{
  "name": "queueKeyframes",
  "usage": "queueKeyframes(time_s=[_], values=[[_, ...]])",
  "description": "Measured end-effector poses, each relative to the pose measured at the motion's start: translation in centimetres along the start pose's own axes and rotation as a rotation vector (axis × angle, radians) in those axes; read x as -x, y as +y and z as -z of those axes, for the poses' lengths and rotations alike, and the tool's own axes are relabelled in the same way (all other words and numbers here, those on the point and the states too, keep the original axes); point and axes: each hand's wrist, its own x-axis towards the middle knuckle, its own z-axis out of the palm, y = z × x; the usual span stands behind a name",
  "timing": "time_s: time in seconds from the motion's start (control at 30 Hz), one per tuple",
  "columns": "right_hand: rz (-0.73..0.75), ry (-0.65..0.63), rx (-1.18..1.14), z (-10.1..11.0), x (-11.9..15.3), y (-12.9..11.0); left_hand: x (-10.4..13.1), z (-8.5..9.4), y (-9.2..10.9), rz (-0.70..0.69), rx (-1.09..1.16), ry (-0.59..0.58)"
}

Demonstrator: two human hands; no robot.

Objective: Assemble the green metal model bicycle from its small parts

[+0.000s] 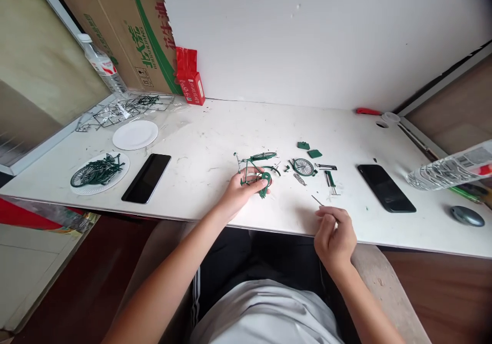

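My left hand [242,187] is closed around a small green model bicycle [266,178], partly built, near the table's front edge. One wheel and the handlebar stick out beyond my fingers. The fingers of my right hand [335,235] pinch a thin dark rod [317,200] that points up and left over the table; what kind of tool it is, I cannot make out. Between and beyond the hands lie loose model parts: a spoked wheel [303,167], two flat green pieces [315,154], a grey oval part [300,179] and a green strut-like part [330,180].
At left, a paper plate [125,184] carries green bicycle parts, beside another plate [135,135] and a phone [146,178]. Part frames [115,113], a bottle [103,67] and a red box [190,85] stand behind. Rightward are another phone [386,188], a bottle [446,167] and a mouse [467,216].
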Motion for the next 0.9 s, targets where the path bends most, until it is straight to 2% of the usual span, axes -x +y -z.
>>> queueKeyframes(time_s=[0.07, 0.1, 0.2, 0.43, 0.53, 0.73, 0.9], values=[[0.201, 0.020, 0.063, 0.0, 1.1, 1.5, 0.1, 0.0, 0.1, 0.004, -0.003, 0.008], [0.239, 0.031, 0.069, -0.2, 1.4, 2.0, 0.1, 0.0, 0.2, 0.013, -0.006, 0.013], [0.307, 0.117, 0.062, -1.0, 1.6, 2.7, 0.1, -0.1, 0.6, 0.064, -0.009, 0.028], [0.373, 0.118, 0.109, -1.0, 1.2, 2.1, -0.1, -0.6, 1.2, 0.134, 0.016, 0.051], [0.330, 0.079, 0.100, -0.9, 1.2, 1.9, 0.1, -0.5, 1.0, 0.082, 0.013, 0.055], [0.201, 0.047, 0.055, -0.9, 1.3, 1.1, 0.8, -0.2, 0.8, 0.022, 0.028, -0.017], [0.108, 0.004, 0.002, -0.7, 1.4, 0.0, 1.0, 0.2, 0.1, -0.076, -0.023, -0.017]])
